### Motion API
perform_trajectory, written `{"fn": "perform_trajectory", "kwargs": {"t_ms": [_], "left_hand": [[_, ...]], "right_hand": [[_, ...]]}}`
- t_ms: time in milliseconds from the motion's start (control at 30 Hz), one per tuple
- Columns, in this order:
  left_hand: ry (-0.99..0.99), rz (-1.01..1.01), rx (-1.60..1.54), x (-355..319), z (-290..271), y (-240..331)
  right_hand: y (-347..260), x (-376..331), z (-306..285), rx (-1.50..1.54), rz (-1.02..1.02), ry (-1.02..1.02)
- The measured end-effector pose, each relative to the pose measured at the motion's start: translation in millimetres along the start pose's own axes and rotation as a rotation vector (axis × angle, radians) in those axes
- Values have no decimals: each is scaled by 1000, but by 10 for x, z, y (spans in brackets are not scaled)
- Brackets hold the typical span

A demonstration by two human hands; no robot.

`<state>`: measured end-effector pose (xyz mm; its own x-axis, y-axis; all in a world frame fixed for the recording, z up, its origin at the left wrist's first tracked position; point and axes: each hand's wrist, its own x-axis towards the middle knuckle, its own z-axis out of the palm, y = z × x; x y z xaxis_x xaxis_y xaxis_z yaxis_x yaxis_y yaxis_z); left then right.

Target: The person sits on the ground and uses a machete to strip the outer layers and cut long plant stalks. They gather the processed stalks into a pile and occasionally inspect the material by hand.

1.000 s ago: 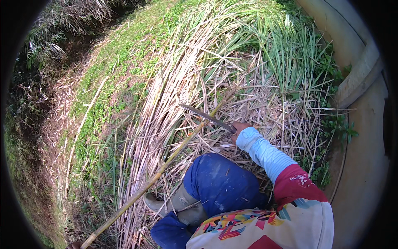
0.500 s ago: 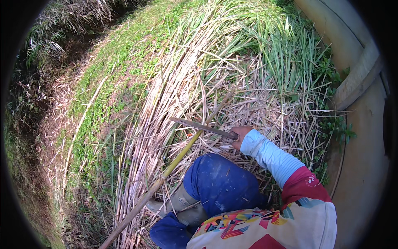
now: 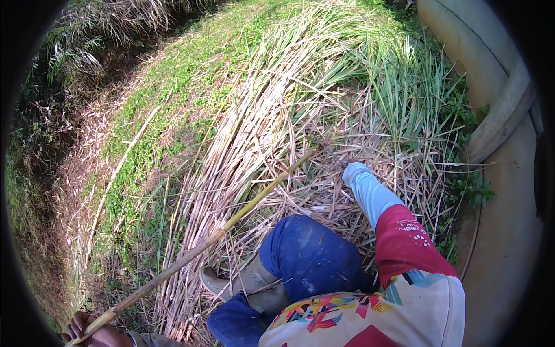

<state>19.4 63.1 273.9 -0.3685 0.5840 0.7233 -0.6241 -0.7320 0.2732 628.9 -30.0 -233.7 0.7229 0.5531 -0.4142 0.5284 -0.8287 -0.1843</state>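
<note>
Grass bank — left hand (image 3: 92,334) cut off | grips cane (image 3: 231,217)

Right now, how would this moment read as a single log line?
left hand: gripping long cane stalk at its lower end | right hand: reaching into dry cut stalks, hand mostly hidden | knee: bent over the pile
</note>
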Motion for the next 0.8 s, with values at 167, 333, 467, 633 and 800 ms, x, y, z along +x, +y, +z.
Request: {"fn": "perform_trajectory", "kwargs": {"t_ms": [167,333,467,633,800], "left_hand": [[248,-330,29,-47,-53,-131],[-15,-332,-64,-63,-410,-69],[-34,-280,-69,-98,-339,190],[-232,-344,-190,-7,-211,375],[-222,-375,-239,23,-241,201]], "right_hand": [[-219,-349,-287,100,86,-97],[-491,-987,-747,170,-74,-45],[-885,-1921,-934,181,-386,-22],[-619,-1470,-492,199,-230,-4],[-84,-401,98,142,-40,17]]}}
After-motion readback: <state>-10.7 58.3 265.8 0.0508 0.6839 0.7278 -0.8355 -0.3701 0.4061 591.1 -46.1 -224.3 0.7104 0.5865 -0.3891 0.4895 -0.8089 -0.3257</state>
